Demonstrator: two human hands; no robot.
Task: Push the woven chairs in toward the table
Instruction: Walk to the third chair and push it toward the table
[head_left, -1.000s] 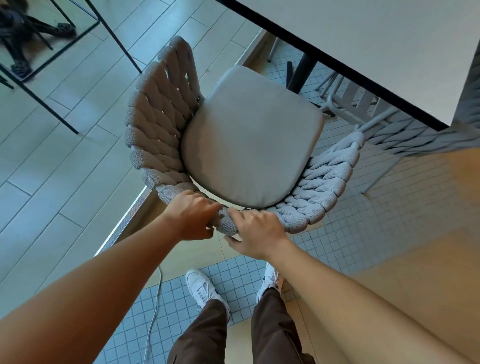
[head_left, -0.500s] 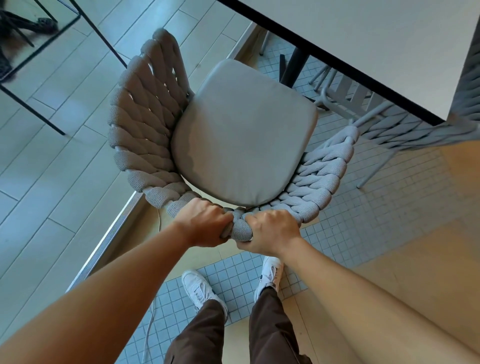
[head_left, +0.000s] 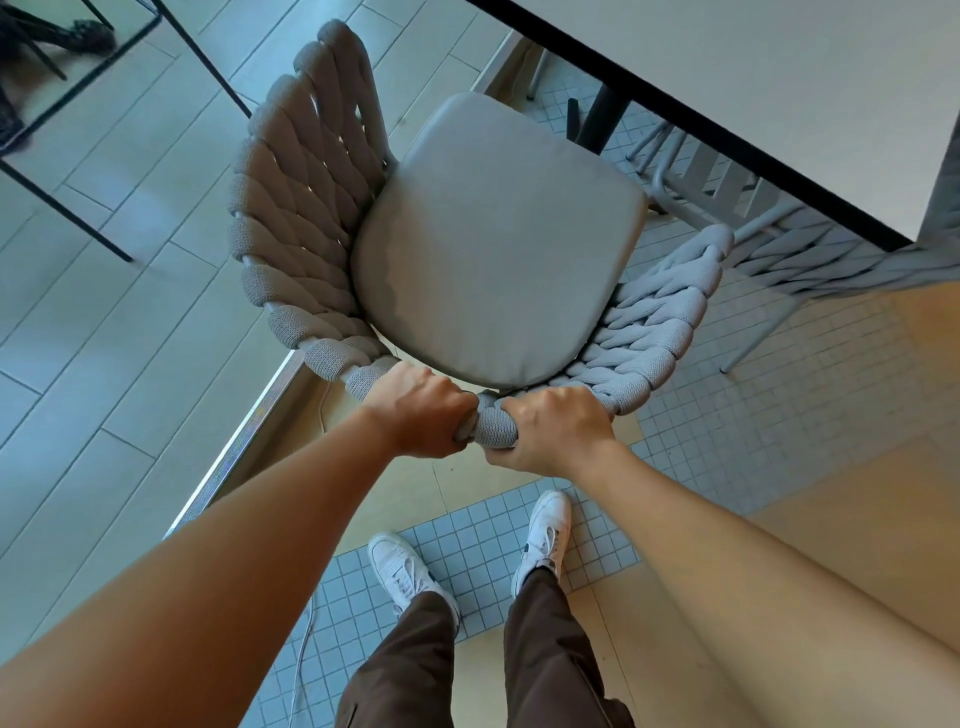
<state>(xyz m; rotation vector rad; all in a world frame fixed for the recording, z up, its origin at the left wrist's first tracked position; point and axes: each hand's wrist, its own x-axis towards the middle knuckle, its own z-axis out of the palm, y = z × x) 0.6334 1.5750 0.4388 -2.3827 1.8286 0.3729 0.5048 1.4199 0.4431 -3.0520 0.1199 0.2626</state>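
A grey woven chair (head_left: 301, 218) with a pale seat cushion (head_left: 493, 239) stands right in front of me, its front corner close to the white table (head_left: 779, 93). My left hand (head_left: 415, 410) and my right hand (head_left: 556, 431) sit side by side on the top of the chair's woven backrest, both closed around the thick rope rim. A second woven chair (head_left: 821, 260) is tucked partly under the table at the right, with only its backrest and legs showing.
The table's dark leg (head_left: 602, 117) stands just beyond the cushion. A thin black metal frame (head_left: 208, 57) crosses the tiled floor at upper left. A white cable (head_left: 306, 644) runs along the floor by my white shoes (head_left: 400, 571).
Both hands keep their grip on the backrest. The chair now sits slightly further to the right in view, its front corner closer to the table edge and leg.
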